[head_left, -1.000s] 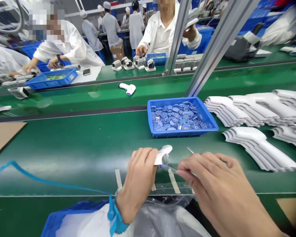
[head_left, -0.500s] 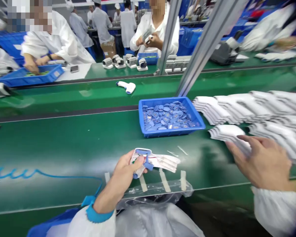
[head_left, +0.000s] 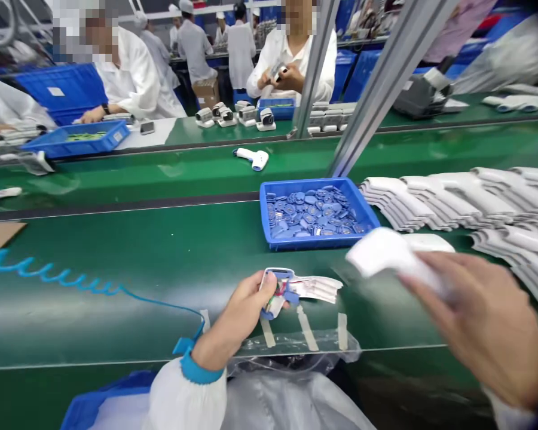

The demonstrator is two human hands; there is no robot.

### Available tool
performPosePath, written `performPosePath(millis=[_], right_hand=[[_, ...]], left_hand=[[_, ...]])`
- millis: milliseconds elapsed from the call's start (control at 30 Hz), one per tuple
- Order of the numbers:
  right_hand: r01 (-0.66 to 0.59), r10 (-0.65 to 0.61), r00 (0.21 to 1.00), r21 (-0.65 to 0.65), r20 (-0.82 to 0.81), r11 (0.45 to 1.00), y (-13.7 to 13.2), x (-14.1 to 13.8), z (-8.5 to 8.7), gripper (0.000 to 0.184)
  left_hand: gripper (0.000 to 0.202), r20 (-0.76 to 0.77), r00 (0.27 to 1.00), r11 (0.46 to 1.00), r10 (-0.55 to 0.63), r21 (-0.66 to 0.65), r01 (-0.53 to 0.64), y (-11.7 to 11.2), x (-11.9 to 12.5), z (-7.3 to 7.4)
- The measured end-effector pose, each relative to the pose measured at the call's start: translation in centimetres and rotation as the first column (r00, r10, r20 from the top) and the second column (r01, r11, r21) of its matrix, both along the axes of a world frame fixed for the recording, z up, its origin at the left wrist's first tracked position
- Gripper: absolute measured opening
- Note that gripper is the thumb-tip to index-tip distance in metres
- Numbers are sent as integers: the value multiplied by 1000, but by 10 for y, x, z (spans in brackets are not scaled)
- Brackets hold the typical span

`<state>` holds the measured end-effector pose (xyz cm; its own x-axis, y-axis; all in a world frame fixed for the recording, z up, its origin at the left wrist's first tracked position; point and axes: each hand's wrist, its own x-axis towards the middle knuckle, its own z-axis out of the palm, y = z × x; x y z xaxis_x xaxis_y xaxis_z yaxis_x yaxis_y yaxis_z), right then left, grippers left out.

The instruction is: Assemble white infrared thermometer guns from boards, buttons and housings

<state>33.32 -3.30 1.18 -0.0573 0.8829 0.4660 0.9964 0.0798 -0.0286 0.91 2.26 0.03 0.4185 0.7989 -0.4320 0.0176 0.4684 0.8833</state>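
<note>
My left hand (head_left: 251, 301) grips an opened thermometer-gun half-shell (head_left: 316, 288), its hollow inside facing up, with blue parts and a red wire in its head end. Its ribbed handle points right. My right hand (head_left: 479, 316), slightly blurred, is closed on a smooth white curved housing half (head_left: 388, 254) and holds it above the bench. Behind it, another white housing piece (head_left: 430, 242) lies on the bench. Stacks of white housing halves (head_left: 399, 203) are to the right. A blue tray (head_left: 320, 243) full of small blue plastic parts (head_left: 311, 209) stands ahead of my hands.
A coiled blue cord (head_left: 63, 276) runs to the band on my left wrist. Tape strips (head_left: 307, 328) hold a plastic bag at the bench edge. A white thermometer gun (head_left: 253, 157) lies on the green strip beyond. A metal post (head_left: 376, 89) slants up; co-workers sit opposite.
My right hand has lifted a white housing half off the nearest pile and brought it left. My left hand still holds the half-shell. The view has shifted slightly; a thermometer gun part shows at far left.
</note>
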Motion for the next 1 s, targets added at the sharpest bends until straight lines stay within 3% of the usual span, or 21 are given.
performPosePath(millis=[100, 200, 333, 433, 500, 600, 667, 800, 900, 1000], right_hand=[[-206, 206, 979, 83, 12, 975, -4, -75, 8, 30], [-272, 270, 962, 84, 29, 959, 0, -125, 9, 19], [-303, 299, 951, -34, -80, 952, 9, -141, -2, 30], [-329, 258, 918, -212, -301, 920, 13, -136, -8, 39], [-344, 129, 868, -394, -480, 852, 14, -132, -5, 32], [-512, -133, 691, -611, -711, 604, 15, -129, 5, 30], [-630, -278, 541, -602, -793, 491, 13, -128, 9, 37], [-721, -457, 266, -490, -849, 490, 4, -128, 6, 53], [-732, -488, 198, -459, -850, 503, 0, -130, 3, 54], [-727, -480, 169, -438, -861, 529, -1, -134, 3, 50]], left_hand=[[54, 42, 998, 999, 37, 13, -37, 1, 0, -3], [50, 71, 997, 997, 29, 74, -34, -1, -1, -4], [43, 0, 998, 984, -58, 168, 57, -4, -3, -4], [35, -55, 996, 961, -64, 266, 76, -8, -4, -3], [43, -99, 994, 943, -46, 324, 76, -12, -3, -1], [52, -214, 977, 907, -8, 409, 97, -20, -4, -2], [48, -324, 946, 851, 26, 504, 149, -26, -5, -7], [49, -444, 893, 655, 76, 697, 291, -39, -10, -26], [55, -454, 871, 499, 189, 808, 312, -48, -10, -39], [58, -463, 838, 428, 289, 845, 320, -56, -6, -47]])
